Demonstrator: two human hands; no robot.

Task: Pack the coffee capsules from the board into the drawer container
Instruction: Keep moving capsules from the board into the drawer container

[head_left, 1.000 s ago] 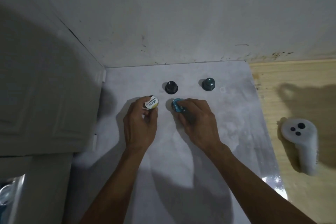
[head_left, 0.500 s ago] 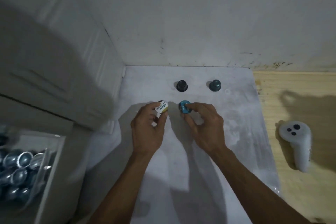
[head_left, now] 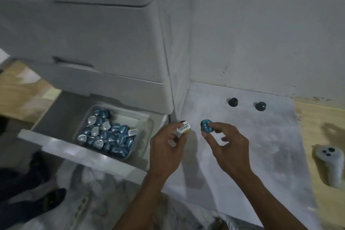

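Capsule in left hand point(head_left: 183, 128): white lid w/ dark print, yellowish rim. Capsule in right hand point(head_left: 206, 128): bright teal. Back two on white board point(head_left: 252, 136): black capsule point(head_left: 233, 102), dark-teal capsule point(head_left: 260, 106). Clear tub point(head_left: 147, 127): blue/silver capsules point(head_left: 108, 134). White controller point(head_left: 330, 162), black buttons.

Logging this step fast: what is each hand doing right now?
Left hand: closed on a white-labelled capsule.
Right hand: closed on a blue capsule, pinched at the fingertips.
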